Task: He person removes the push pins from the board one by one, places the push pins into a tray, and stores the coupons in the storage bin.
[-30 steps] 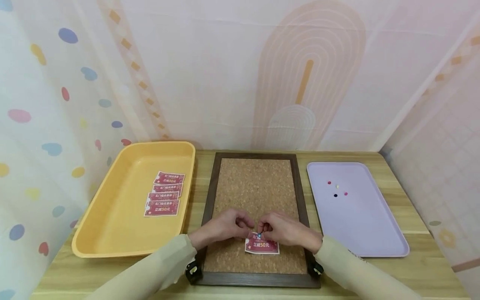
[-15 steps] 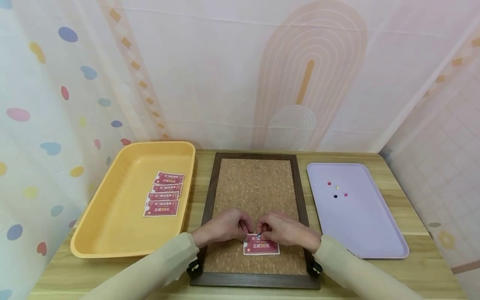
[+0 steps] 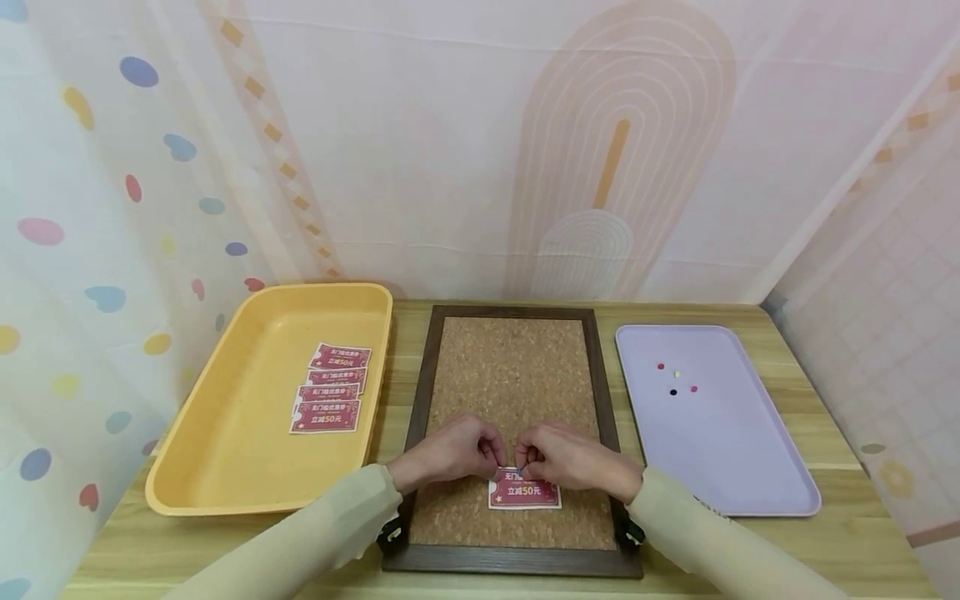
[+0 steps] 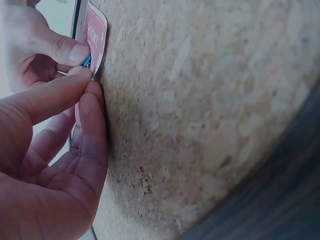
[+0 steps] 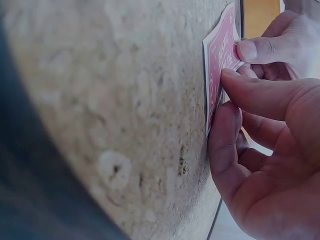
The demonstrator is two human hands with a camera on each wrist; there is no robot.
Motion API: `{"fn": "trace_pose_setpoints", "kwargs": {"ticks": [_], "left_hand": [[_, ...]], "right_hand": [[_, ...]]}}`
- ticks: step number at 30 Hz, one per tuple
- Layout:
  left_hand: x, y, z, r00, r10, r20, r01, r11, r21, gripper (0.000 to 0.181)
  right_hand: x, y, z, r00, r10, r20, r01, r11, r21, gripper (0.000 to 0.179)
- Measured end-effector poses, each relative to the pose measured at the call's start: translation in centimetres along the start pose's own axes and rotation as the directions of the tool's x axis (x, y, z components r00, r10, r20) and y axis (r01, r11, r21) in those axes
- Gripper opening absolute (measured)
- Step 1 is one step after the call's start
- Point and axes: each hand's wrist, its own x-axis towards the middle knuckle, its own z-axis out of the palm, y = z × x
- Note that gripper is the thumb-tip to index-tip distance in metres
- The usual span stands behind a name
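Note:
A red paper coupon [image 3: 525, 493] with a white border lies against the lower middle of the framed corkboard [image 3: 517, 375]. My left hand [image 3: 459, 450] pinches the coupon's upper left edge between thumb and fingers. At the top edge, my right hand [image 3: 570, 458] pinches a small blue pushpin [image 4: 87, 61], mostly covered by the fingertips. In the left wrist view the blue tip shows between both thumbs. The right wrist view has the coupon [image 5: 220, 65] bent slightly off the cork, the right thumb over its face.
To the left, a deep yellow tray [image 3: 217, 433] holds several more coupons [image 3: 325, 417], overlapping in a column. On the right stands a shallow lilac tray [image 3: 735, 450] with several small coloured pins [image 3: 673, 392]. All rest on a wooden table [image 3: 817, 375] before a patterned curtain.
The coupon has straightened from a slight tilt and sits level. Left fingers have shifted along its upper edge. Less of the blue pushpin shows beneath the right fingertips.

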Motion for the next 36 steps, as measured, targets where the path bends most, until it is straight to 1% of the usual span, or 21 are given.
{"fn": "trace_pose_setpoints", "kwargs": {"ticks": [4, 8, 15, 21, 25, 28, 31, 34, 36], "left_hand": [[-0.1, 0.1, 0.0, 1.0, -0.003, -0.001, 0.003, 1.0, -0.009, 0.016], [-0.1, 0.1, 0.0, 1.0, -0.02, 0.0, 0.02, 1.0, -0.022, 0.015], [-0.1, 0.1, 0.0, 0.999, -0.035, -0.002, 0.035, 0.999, -0.013, 0.016], [-0.1, 0.1, 0.0, 0.999, -0.045, -0.003, 0.045, 0.999, -0.007, 0.014], [-0.3, 0.1, 0.0, 0.999, -0.047, -0.008, 0.047, 0.999, -0.006, 0.013], [-0.4, 0.1, 0.1, 0.999, -0.044, -0.022, 0.044, 0.999, 0.002, 0.012], [-0.5, 0.1, 0.3, 0.998, -0.05, -0.037, 0.05, 0.999, -0.005, 0.012], [-0.7, 0.2, 0.4, 0.997, -0.055, -0.047, 0.054, 0.998, -0.028, 0.012], [-0.8, 0.2, 0.5, 0.997, -0.054, -0.056, 0.052, 0.998, -0.036, 0.012]], "right_hand": [[0.0, 0.0, -0.1, 1.0, -0.007, 0.005, 0.007, 1.0, 0.015, 0.02], [0.0, -0.1, -0.1, 1.0, -0.019, 0.005, 0.019, 1.0, 0.011, 0.021], [-0.2, -0.2, -0.2, 1.0, -0.014, 0.009, 0.014, 1.0, -0.005, 0.021], [-0.3, -0.2, -0.3, 1.0, -0.009, 0.02, 0.009, 1.0, 0.004, 0.021], [-0.5, -0.3, -0.5, 0.999, -0.011, 0.041, 0.01, 1.0, 0.013, 0.02], [-0.5, -0.4, -0.8, 0.998, -0.011, 0.064, 0.008, 0.999, 0.053, 0.019], [-0.7, -0.3, -1.2, 0.997, -0.02, 0.073, 0.01, 0.992, 0.126, 0.018], [-0.9, -0.1, -1.4, 0.998, -0.022, 0.058, 0.01, 0.98, 0.2, 0.015], [-1.1, 0.0, -1.6, 0.999, -0.008, 0.035, 0.0, 0.975, 0.222, 0.013]]}}
